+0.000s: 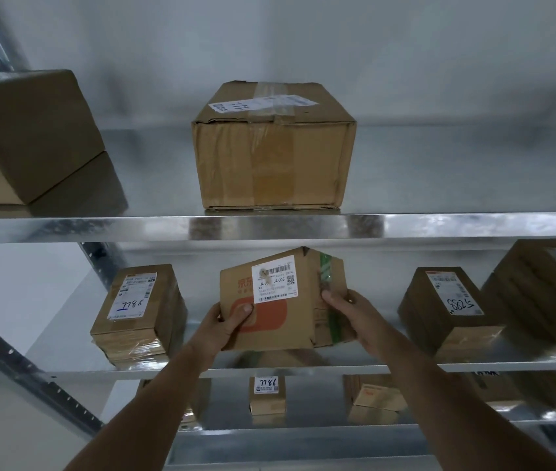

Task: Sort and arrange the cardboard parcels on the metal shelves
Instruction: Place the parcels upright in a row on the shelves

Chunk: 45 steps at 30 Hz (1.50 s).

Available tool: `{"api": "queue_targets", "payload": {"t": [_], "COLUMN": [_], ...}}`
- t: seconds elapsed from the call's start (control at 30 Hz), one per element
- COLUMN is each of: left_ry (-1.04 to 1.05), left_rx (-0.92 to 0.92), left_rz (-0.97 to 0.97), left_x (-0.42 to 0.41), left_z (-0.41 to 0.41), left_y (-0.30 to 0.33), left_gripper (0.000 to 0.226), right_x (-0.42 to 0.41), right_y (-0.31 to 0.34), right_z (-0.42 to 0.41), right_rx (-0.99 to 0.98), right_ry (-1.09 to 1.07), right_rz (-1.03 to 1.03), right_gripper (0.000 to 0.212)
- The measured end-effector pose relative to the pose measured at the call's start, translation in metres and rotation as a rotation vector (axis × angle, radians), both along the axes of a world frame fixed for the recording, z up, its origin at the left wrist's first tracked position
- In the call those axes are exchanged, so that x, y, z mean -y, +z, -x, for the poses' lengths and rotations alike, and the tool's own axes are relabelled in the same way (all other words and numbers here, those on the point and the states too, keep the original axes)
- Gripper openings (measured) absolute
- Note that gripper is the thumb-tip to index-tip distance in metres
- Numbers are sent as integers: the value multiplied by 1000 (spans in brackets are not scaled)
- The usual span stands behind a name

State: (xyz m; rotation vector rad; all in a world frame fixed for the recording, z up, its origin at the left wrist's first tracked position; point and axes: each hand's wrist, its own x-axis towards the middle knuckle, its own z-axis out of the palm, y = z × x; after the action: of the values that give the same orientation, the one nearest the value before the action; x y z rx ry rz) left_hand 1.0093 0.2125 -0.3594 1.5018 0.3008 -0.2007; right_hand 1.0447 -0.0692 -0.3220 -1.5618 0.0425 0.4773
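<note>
Parcels (138,309) and (446,307) flank the orange-printed box (269,321) that left hand (230,322) and right hand (348,309) grip above the middle metal shelf (405,363); big carton (273,147) sits overhead.

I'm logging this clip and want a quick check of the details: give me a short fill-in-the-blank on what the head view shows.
1. The held parcel with the green tape is gripped by ____ hands, the left hand and the right hand.
2. The parcel on the left of the middle shelf has ____ handwritten on its label.
3. The large taped box stands on the ____ shelf.

Missing words: both; 7786; upper
</note>
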Motion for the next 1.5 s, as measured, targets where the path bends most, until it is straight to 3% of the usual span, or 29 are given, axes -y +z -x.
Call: {"api": "queue_targets", "payload": {"t": [0.17,0.33,0.47,0.53,0.8,1.27,1.5], "left_ry": [-30,-56,8,18,37,-127,-200], "left_rx": [37,-56,-115,-115,-109,-82,1], "left_rz": [-92,45,121,126,85,45,41], "left_x": [7,24,20,19,25,20,18], "left_z": [-8,-10,-10,-9,-6,-4,-1], "left_y": [8,25,27,27,36,29,24], "left_gripper": [66,27,71,79,81,98,65], "right_x": [9,3,-9,-14,-18,-17,-16], "right_y": [0,5,9,9,8,7,6], "right_z": [-2,-5,-2,-2,-6,-5,-3], "right_rx": [58,72,90,94,91,83,86], "right_ry": [-149,-86,-10,-4,-25,-27,-22], "right_rz": [-61,-49,-27,-17,-8,-13,-4], "right_gripper": [62,36,34,37,40,41,38]}}
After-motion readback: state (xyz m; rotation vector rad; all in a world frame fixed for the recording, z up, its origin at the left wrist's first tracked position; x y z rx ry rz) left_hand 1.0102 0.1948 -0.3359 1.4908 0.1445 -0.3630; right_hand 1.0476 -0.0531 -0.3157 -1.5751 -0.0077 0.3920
